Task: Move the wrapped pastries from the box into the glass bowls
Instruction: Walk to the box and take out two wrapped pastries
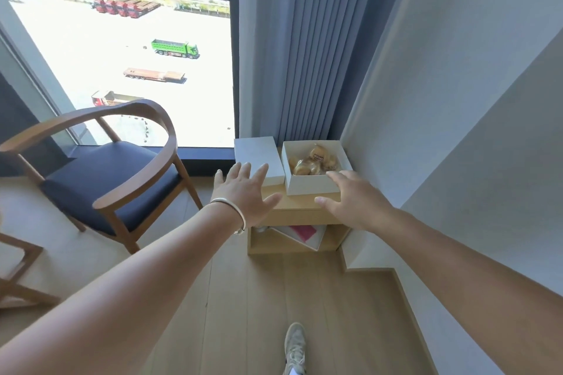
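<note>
An open white box [310, 184] stands on a low wooden side table [297, 211] in the corner. Several wrapped golden pastries [313, 161] lie inside it. The box's white lid [259, 155] lies just left of it on the same table. My left hand [243, 192] reaches forward with fingers spread, in front of the lid and holding nothing. My right hand [356, 198] is stretched out with fingers apart at the box's near right corner, empty. No glass bowls are in view.
A wooden armchair [106, 173] with a dark seat stands left of the table by a large window [122, 64]. Grey curtains [304, 46] hang behind the table, and a wall [457, 100] closes the right side. A pink item [303, 231] sits on the table's lower shelf. My shoe [295, 347] is on the wood floor.
</note>
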A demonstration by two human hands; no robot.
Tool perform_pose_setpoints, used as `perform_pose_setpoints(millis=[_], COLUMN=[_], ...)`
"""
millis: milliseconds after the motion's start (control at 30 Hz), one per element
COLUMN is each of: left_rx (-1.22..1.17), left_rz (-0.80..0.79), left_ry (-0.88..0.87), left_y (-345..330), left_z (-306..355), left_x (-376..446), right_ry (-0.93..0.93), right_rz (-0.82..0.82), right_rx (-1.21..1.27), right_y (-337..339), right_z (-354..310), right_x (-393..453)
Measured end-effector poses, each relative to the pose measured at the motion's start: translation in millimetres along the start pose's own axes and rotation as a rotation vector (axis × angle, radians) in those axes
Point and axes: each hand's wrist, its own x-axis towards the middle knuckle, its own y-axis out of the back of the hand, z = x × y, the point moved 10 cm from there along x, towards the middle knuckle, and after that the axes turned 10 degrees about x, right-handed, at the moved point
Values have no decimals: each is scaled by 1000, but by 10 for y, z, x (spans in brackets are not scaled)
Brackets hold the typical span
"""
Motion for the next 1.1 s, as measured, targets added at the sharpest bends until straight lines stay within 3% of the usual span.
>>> perform_pose_setpoints(millis=[500,1100], left_rx=[78,-3], left_rz=[-68,-276], left_ry=[-81,-264], left_y=[-217,-1253], left_z=[759,827], left_x=[1923,3817], right_ry=[-43,-319], right_rz=[-26,-249], right_rx=[89,119], right_y=[184,-579], right_z=[1278,1909], right_x=[1671,3280])
